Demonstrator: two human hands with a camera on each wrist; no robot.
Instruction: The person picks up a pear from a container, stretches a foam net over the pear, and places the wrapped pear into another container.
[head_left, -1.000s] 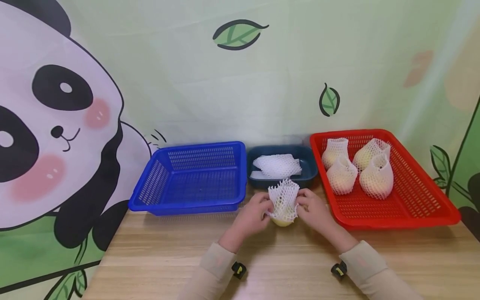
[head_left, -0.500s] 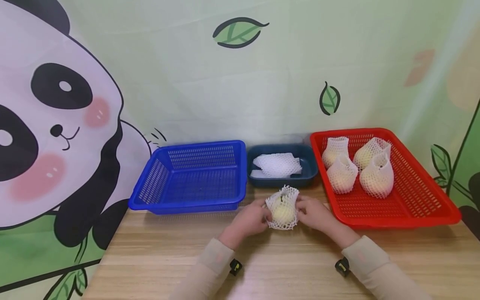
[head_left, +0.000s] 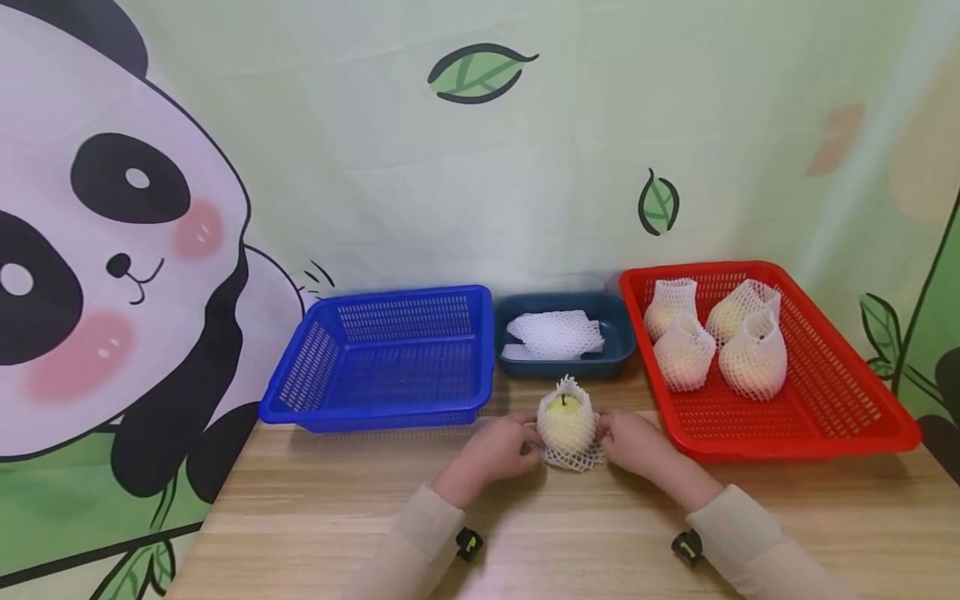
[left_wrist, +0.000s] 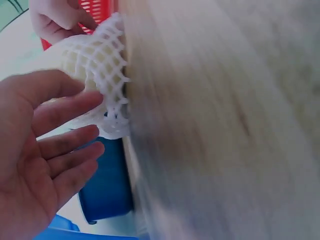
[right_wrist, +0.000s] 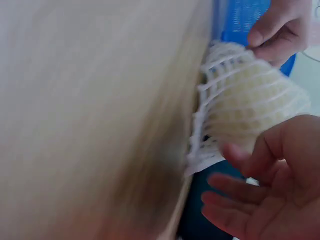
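A pale yellow pear [head_left: 563, 408] with a dark stem stands upright on the wooden table, wrapped in a white foam net [head_left: 570, 458]. The net's top edge rises behind the stem, and its lower edge flares out on the tabletop. On the left side, my left hand [head_left: 498, 450] pinches the net low down between thumb and index finger, the other fingers loosely spread in the left wrist view. Opposite it, my right hand [head_left: 636, 442] pinches the net's right side low down. In the right wrist view, the mesh [right_wrist: 220, 75] reaches past the pear's end.
Behind the pear sits a dark teal tray [head_left: 618, 350] with white foam nets [head_left: 558, 333]. A blue basket [head_left: 375, 408] stands at left with nothing in it. In the red basket [head_left: 847, 442] at right are several net-wrapped fruits [head_left: 753, 358]. A panda-printed cloth [head_left: 555, 167] hangs behind.
Both hands have moved down and slightly toward me, drawing the net down over the pear. The stem and top now show, where earlier only the pear's bottom showed below the net.
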